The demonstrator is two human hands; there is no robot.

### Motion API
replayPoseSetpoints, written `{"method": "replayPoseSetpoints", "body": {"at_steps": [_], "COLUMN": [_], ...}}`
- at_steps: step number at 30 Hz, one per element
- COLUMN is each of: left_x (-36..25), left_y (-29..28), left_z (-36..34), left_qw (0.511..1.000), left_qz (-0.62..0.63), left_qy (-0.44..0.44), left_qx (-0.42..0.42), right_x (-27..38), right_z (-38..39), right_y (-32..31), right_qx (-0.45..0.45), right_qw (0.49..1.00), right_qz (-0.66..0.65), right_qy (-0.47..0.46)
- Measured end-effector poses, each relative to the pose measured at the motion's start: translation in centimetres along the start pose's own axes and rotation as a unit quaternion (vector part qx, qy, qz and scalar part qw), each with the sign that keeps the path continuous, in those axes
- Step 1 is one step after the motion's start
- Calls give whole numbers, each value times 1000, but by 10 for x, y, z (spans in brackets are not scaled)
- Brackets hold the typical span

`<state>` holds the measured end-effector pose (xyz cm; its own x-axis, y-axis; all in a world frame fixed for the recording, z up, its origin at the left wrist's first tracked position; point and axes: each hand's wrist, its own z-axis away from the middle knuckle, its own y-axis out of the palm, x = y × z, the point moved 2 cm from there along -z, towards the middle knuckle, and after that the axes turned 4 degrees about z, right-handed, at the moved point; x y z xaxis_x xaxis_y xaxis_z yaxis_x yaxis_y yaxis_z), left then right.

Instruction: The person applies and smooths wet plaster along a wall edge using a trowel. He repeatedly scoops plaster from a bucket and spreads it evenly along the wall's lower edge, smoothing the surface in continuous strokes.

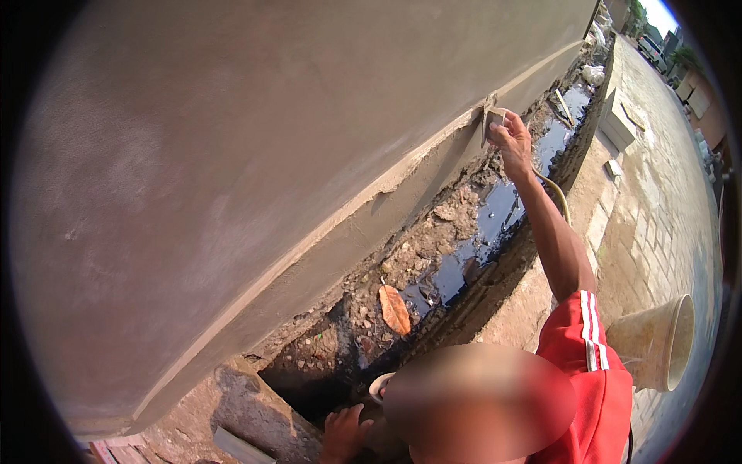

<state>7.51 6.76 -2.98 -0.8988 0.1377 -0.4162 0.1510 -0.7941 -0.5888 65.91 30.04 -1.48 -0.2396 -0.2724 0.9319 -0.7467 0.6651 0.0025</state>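
My right hand [510,135], at the end of an outstretched arm, grips a small grey flat tool [491,124] against the ledge along a plastered grey wall [232,139]. A raised band [325,255] runs along the wall's foot above a rubble-lined drain. My left hand [345,428] is low in the head view beside the drain's dark opening, near a concrete block [247,394]; its fingers are bent and apart, with nothing visible in them. A large blurred patch hides what lies between the left hand and the red sleeve.
The drain holds dark water [456,278] and a dry leaf [394,309]. Along its right edge are a hose [564,201], concrete blocks [618,120] and a paved path [665,193]. A pale bucket [653,344] sits at lower right. A car [651,50] is in the distance.
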Motion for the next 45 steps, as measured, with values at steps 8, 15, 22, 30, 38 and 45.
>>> {"method": "replayPoseSetpoints", "body": {"at_steps": [8, 15, 22, 30, 38, 45], "left_x": [17, 16, 24, 35, 29, 31], "left_y": [20, 20, 30, 37, 30, 31], "left_z": [-6, -10, -15, -17, -16, -18], "left_qw": [996, 994, 992, 994, 994, 992], "left_qz": [23, 19, -15, 3, -14, 5], "left_qy": [65, 86, 98, 96, 90, 108], "left_qx": [-57, -70, -75, -58, -59, -59], "right_x": [-29, 22, 82, 132, 117, -12], "right_z": [48, 15, -13, 56, 83, 11], "right_y": [-6, -35, 0, 67, 55, -22], "right_qx": [30, -38, 63, 168, 170, -13], "right_qw": [987, 940, 867, 876, 980, 991], "right_qz": [154, 329, 485, 443, 77, -116], "right_qy": [11, -82, -94, -86, 76, 73]}}
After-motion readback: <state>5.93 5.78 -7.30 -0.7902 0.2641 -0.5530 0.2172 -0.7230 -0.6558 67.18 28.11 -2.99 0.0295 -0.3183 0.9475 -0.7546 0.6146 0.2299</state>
